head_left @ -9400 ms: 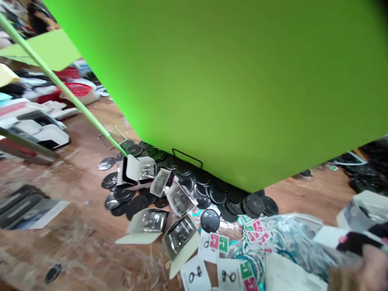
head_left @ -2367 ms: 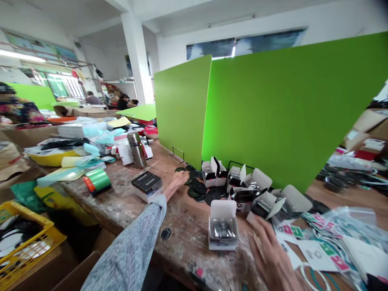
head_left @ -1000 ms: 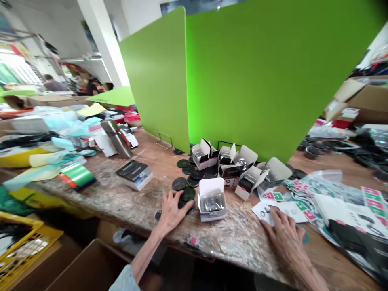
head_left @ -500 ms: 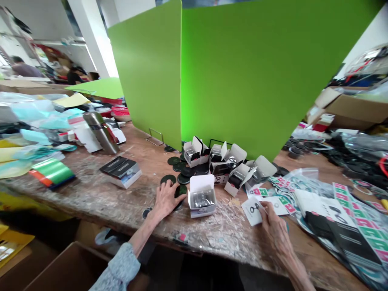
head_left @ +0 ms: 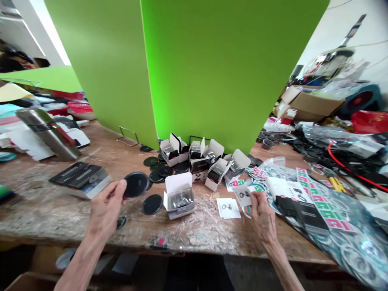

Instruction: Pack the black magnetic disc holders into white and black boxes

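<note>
My left hand [head_left: 104, 207] has drawn leftward, pinching a flat round black disc [head_left: 136, 185] above the brown wooden table [head_left: 209, 236]; my right hand [head_left: 263, 214], apart, pinches a white printed card [head_left: 242, 195]. Loose edge-grips could drop either.

The left hand [head_left: 104, 207] pinches, its bare forearm [head_left: 78, 258] sloping below it; the right hand [head_left: 263, 215], well apart, pinches likewise.
</note>
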Demonstrator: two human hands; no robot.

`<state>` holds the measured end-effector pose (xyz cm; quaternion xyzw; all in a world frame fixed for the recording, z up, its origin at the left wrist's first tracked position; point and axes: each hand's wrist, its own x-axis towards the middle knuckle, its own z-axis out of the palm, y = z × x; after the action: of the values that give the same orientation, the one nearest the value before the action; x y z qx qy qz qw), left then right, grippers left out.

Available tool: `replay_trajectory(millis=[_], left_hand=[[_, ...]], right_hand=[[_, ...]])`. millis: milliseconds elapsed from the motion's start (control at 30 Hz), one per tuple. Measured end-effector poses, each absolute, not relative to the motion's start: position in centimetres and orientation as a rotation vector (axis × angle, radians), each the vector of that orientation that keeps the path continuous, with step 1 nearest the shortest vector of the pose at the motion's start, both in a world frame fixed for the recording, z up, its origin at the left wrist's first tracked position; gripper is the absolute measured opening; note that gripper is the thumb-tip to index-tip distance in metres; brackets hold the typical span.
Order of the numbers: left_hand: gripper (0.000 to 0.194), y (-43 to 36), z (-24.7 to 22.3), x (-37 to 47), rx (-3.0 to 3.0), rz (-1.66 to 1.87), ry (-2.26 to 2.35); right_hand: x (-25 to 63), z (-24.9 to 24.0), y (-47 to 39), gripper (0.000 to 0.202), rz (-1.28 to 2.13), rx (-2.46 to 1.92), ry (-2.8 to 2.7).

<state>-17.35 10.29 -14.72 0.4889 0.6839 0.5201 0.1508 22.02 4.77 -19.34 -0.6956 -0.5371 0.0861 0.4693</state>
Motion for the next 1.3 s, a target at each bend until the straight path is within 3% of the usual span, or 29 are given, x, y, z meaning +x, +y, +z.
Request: replay_trajectory(millis=[200,300,400,467,567,700,867,1133,1300], left_hand=[[0.037,3.5,-14.3,-8.2,1.104,1.297,1.407],[0.033,1.6,-15.3,-4.3,1.149,1.208,1.334],[0.028,1.1,-16.1,-3.7,1.302,1.297,1.472],[0.027,1.7,-16.6,-4.4,1.397,1.482,1.699],[0.048,3.7,-17.8,-5.4,1.404,1.588,1.85],[0.048,6.0,-20.3,-5.3,1.323,1.459,1.598],[0.046,6.4,-21.8,-4.9,1.261,1.424,1.421],[0.05,6.2,-21.6,-4.9,1.232,1.45,1.349],[0.047,6.0,-21.5,-4.9,1.194,1.453,1.278]], right_hand=[[14.7,-16.6,2.0,0.04,0.809,-1.4,-1.098],[11.1,-16.6,1.0,0.042,1.098,-1.236,-1.119],[10.1,-16.9,0.9,0.04,1.121,-1.196,-1.185],[10.5,-16.4,1.4,0.035,1.055,-1.227,-1.215],[10.7,-15.0,3.1,0.026,0.862,-1.178,-1.297],[9.7,-13.8,6.1,0.017,0.507,-1.002,-1.706],[9.3,-14.9,8.4,0.028,0.017,-1.009,-2.249],[8.9,-17.2,8.4,0.042,-0.155,-1.111,-2.244],[8.9,-17.6,8.3,0.029,-0.374,-1.159,-2.142]])
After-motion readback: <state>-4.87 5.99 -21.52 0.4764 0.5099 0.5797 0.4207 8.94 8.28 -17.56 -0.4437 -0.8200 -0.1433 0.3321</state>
